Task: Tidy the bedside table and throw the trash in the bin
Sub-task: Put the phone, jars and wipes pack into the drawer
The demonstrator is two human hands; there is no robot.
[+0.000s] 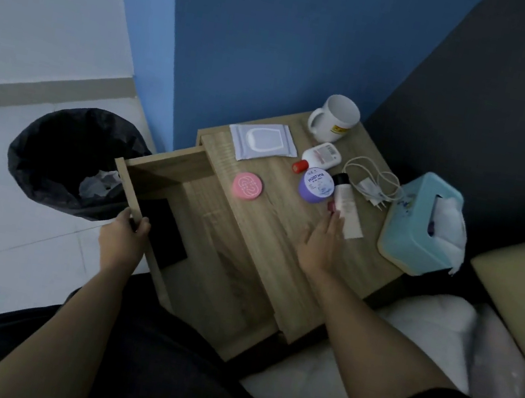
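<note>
My left hand (124,236) grips the front panel of the pulled-out drawer (167,179) of the wooden bedside table (269,234). A dark flat object (161,234) lies inside the drawer. My right hand (322,240) hovers over the tabletop with straight fingers, its fingertips by a white tube with a black cap (345,204). Also on the table are a purple jar (316,186), a pink round compact (246,187), a wet-wipe pack (262,141), a white bottle with a red cap (318,157), a white mug (335,119), a white charger with its cable (373,182) and a teal tissue box (424,222).
A bin lined with a black bag (63,155) stands on the floor left of the table, with crumpled paper (100,184) inside. A blue wall rises behind the table. The bed with white bedding (423,330) lies to the right.
</note>
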